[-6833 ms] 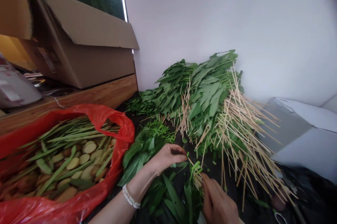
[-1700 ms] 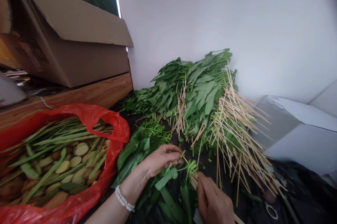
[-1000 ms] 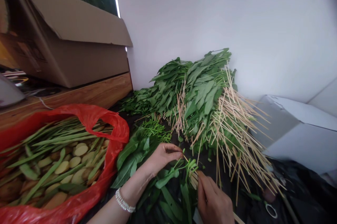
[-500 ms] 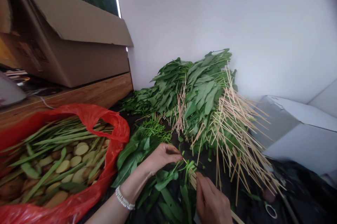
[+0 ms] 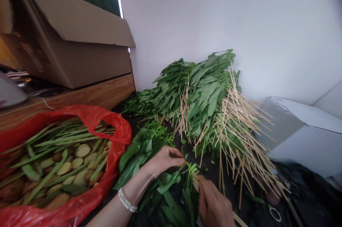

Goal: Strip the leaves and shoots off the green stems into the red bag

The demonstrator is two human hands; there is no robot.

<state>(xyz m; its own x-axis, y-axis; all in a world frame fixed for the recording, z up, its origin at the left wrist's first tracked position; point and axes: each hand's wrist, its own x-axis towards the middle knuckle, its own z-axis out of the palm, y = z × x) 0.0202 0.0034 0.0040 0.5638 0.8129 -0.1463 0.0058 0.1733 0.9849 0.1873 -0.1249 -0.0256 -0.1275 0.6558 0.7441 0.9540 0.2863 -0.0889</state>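
My right hand (image 5: pixel 215 201), closed, grips thin bamboo skewers (image 5: pixel 196 183); their ends poke out on both sides of the fist. Cut green stems (image 5: pixel 192 170) of leafy greens cluster at the upper ends of these skewers. My left hand (image 5: pixel 169 161) pinches a green stem between thumb and forefinger, just left of that cluster. A white beaded bracelet (image 5: pixel 126 202) circles the left wrist. Under both hands lie loose long-leaved greens (image 5: pixel 172 207), with another bunch of greens (image 5: pixel 137 148) behind the left forearm. The fingertips partly hide the pinched stem.
A large pile of skewered leafy greens (image 5: pixel 207 95) leans by the white wall, sticks fanning rightward. At left, a red plastic bag (image 5: pixel 121 127) holds green beans and sliced potatoes. A cardboard box (image 5: pixel 93 61) stands behind it; a white box (image 5: pixel 304 141) is at right.
The left fingertips have shifted very slightly right, toward the skewers. Both hands keep their hold, and everything else looks the same.
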